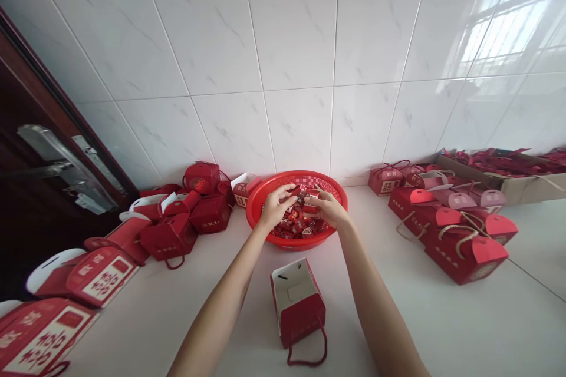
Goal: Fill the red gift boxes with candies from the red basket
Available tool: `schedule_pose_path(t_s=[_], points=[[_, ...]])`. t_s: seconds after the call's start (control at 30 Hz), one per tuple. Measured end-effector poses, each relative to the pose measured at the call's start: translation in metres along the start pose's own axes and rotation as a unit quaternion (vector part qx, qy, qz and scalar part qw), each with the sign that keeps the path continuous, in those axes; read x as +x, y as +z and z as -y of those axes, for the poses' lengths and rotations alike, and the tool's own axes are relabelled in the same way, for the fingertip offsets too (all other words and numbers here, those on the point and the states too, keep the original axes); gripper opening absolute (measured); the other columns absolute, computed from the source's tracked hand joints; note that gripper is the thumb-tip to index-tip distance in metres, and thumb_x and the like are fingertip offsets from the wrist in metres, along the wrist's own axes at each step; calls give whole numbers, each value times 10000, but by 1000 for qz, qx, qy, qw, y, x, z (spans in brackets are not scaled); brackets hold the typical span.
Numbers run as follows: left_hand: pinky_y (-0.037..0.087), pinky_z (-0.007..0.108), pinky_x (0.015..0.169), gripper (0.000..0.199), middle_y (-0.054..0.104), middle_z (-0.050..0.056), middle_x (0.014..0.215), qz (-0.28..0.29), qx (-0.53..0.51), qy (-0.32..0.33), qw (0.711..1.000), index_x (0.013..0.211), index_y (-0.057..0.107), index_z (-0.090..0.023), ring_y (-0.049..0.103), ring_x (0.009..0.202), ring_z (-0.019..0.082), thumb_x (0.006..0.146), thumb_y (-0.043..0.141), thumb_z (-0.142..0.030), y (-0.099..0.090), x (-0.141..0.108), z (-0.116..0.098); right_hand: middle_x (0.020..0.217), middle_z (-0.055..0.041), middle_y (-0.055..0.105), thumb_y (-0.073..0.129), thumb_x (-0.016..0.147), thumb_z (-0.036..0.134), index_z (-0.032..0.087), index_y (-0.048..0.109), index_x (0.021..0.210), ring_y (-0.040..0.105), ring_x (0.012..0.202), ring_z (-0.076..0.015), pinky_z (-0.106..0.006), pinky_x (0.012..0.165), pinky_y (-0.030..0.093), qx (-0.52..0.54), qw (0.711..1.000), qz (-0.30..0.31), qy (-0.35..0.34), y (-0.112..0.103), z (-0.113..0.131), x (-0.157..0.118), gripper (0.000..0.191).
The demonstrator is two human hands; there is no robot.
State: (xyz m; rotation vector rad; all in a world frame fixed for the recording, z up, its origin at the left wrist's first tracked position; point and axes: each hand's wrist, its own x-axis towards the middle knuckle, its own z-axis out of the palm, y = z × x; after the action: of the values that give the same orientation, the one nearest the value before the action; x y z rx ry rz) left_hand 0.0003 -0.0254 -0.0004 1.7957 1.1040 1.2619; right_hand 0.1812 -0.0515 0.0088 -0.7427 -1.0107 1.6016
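A red plastic basket [340, 200] holds a heap of wrapped candies [297, 225] in red wrappers. Both my hands are inside its rim, over the candies. My left hand [277, 207] has its fingers apart and bent at the candies on the left. From the right, my right hand [329, 209] reaches in, its fingers around a red wrapped candy [312, 199]. Between my forearms stands a red gift box [303, 315], its top open towards me and its pale inside bare except for small dark slots. The box's red cord handle [326, 344] hangs down in front.
Several red gift boxes [170, 235] crowd the left side, some with raised flaps. More boxes with cord handles [466, 253] stand at the right. Behind them, a cardboard carton [522, 188] holds red pieces. A tiled wall [296, 129] closes the back; a dark door [26, 188] is at left.
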Motion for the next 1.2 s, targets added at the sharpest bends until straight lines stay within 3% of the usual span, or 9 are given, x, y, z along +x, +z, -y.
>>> schedule_pose_path(t_s=[0.1, 0.23, 0.47, 0.63, 0.77, 0.87, 0.97, 1.07, 1.2], points=[[554, 322, 895, 425, 704, 113, 1209, -2, 12, -11, 1000, 1216, 639, -159, 666, 1096, 235, 828, 645, -333, 1, 1, -1, 937, -42, 697, 868, 553, 199, 191, 697, 902, 689, 832, -205, -327, 628, 634, 8, 1000, -19, -6, 0, -1, 1, 389], [525, 322, 947, 398, 684, 107, 1256, 23, 134, -21, 990, 1275, 612, -159, 645, 1146, 223, 959, 446, -336, 1, 2, 0, 870, -29, 715, 847, 564, 185, 192, 677, 869, 697, 833, -211, -323, 645, 624, 57, 994, -90, -39, -2, -2, 4, 350], [502, 369, 971, 345, 759, 78, 1056, 209, 280, -65, 935, 1117, 733, -202, 700, 1006, 260, 818, 571, -143, 10, 7, 9, 747, 6, 692, 842, 509, 167, 189, 636, 698, 678, 755, -192, -305, 637, 584, 121, 983, -125, -64, -4, 0, 6, 281], [380, 441, 1107, 445, 551, 77, 1448, 333, 340, -90, 875, 1138, 736, -274, 491, 1342, 334, 739, 627, -109, 17, 11, 13, 755, 11, 693, 846, 510, 188, 194, 638, 697, 687, 750, -192, -313, 661, 579, 134, 980, -133, -68, -4, 0, 7, 279], [249, 547, 1161, 474, 382, 80, 1573, 370, 363, -99, 849, 1183, 712, -295, 316, 1447, 385, 732, 663, -157, 20, 13, 17, 769, 6, 699, 852, 502, 206, 195, 650, 720, 694, 768, -202, -314, 665, 582, 142, 979, -134, -64, -4, 0, 7, 297], [238, 598, 1146, 472, 474, 92, 1511, 351, 353, -88, 863, 1160, 715, -295, 373, 1412, 394, 705, 679, -175, 23, 12, 19, 762, 13, 692, 857, 484, 202, 190, 646, 703, 691, 759, -200, -319, 665, 587, 143, 979, -131, -63, -3, 0, 6, 305], [398, 539, 1059, 369, 677, 129, 1262, 297, 306, -59, 902, 1056, 747, -226, 583, 1217, 370, 699, 663, -183, 22, 12, 17, 740, 18, 680, 855, 481, 192, 189, 642, 689, 681, 749, -190, -316, 662, 586, 142, 979, -131, -65, -3, 0, 5, 297], [508, 428, 950, 324, 746, 127, 1082, 190, 231, -20, 954, 1086, 728, -173, 675, 1060, 304, 812, 575, -256, 17, 13, 8, 727, 13, 677, 849, 489, 203, 189, 645, 687, 670, 743, -180, -300, 652, 579, 138, 979, -134, -71, -3, 1, 5, 285], [549, 361, 893, 383, 723, 129, 1165, 45, 130, 27, 990, 1132, 693, -146, 684, 1064, 255, 908, 490, -382, 7, 8, -5, 762, 6, 687, 857, 485, 214, 193, 653, 703, 654, 753, -171, -276, 621, 566, 131, 978, -144, -80, -4, -1, 7, 299]])
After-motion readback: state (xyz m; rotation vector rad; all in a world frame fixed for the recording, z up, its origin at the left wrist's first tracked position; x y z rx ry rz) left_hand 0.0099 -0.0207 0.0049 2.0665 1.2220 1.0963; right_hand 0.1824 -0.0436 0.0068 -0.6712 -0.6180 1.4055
